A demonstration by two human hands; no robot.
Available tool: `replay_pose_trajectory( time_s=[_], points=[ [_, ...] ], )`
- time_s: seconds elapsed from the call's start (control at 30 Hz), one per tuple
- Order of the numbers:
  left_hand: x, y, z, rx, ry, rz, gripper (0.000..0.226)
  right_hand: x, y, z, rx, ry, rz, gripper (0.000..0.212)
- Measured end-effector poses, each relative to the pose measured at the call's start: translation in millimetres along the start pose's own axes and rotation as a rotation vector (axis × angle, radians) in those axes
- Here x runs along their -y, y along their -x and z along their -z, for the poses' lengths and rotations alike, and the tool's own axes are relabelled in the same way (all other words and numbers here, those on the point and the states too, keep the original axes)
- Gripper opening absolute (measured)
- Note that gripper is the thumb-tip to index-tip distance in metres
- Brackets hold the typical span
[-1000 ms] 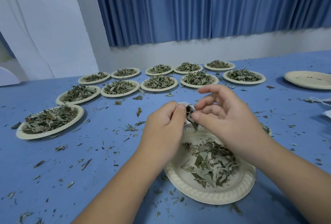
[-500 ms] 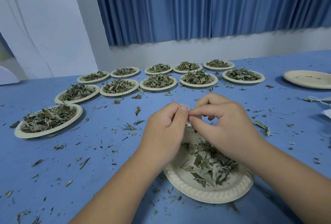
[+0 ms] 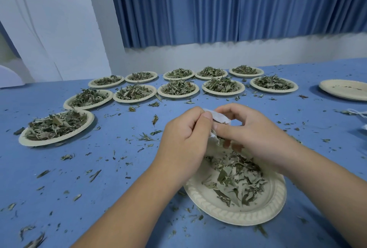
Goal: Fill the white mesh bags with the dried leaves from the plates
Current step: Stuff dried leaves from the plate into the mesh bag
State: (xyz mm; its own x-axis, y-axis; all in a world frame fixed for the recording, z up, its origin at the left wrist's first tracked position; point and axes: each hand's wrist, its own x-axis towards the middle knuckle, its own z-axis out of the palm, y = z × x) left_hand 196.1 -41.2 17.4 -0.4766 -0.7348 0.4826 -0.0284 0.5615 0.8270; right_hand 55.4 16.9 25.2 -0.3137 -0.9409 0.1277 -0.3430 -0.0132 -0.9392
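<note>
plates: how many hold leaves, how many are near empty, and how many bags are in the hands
plates with leaves: 12
near-empty plate, maybe a stack: 1
bag, held by left hand and right hand: 1
total: 14
white bits at the right edge are too cut off to count

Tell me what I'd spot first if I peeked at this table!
First, the left hand and right hand pinching a small white mesh bag over the near plate of dried leaves. Behind them, rows of leaf-heaped plates curve across the blue table.
</note>
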Motion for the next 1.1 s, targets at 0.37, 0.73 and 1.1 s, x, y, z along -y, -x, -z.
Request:
replay_pose_trajectory(
  time_s=[0.37, 0.73, 1.1],
  points=[
    [3.2, 2.6, -3.0, -0.005, -0.191, -0.221, 0.036, 18.1, -21.3, -21.3, -0.124, 0.156, 0.060, 0.017],
    [18.6, -8.3, 9.6, -0.154, -0.119, -0.009, 0.035, 14.9, -15.8, -3.8, 0.263, -0.372, -0.126, 0.058],
    [16.5, -5.2, 10.7, -0.112, -0.150, -0.045, 0.037, 17.7, -6.8, -4.6, -0.050, 0.004, 0.089, 0.034]
  ],
)
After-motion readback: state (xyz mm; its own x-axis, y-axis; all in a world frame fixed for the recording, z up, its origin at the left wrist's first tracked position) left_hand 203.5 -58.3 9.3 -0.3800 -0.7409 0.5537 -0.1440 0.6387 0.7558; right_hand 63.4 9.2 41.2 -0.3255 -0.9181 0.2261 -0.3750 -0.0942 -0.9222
